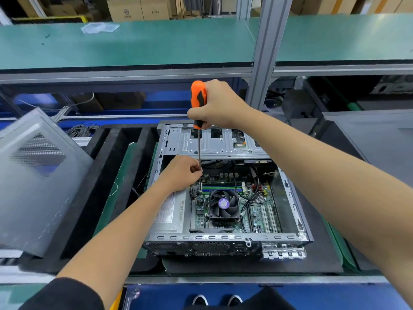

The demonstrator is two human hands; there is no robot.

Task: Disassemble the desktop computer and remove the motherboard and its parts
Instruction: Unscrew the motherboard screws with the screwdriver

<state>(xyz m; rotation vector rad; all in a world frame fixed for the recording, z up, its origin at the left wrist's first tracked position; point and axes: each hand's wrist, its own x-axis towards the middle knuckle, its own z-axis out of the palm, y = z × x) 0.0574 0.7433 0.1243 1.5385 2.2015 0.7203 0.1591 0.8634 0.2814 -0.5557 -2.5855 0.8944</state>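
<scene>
gripping screwdriver [198, 101] over open computer [225, 198]

I see through one wide-angle head camera, looking forward and down from close above the opened computer case [225, 198], the green shelf [134, 45] rising beyond it.

Nothing here reads clearly. The box [125, 10] on the far shelf bears a round logo with a line of print under it, too small to make out. The white label [166, 209] on the power supply [172, 217] carries fine print and barcodes, all blurred. The purple sticker [223, 203] on the fan [224, 205] has tiny lettering I cannot read.
</scene>
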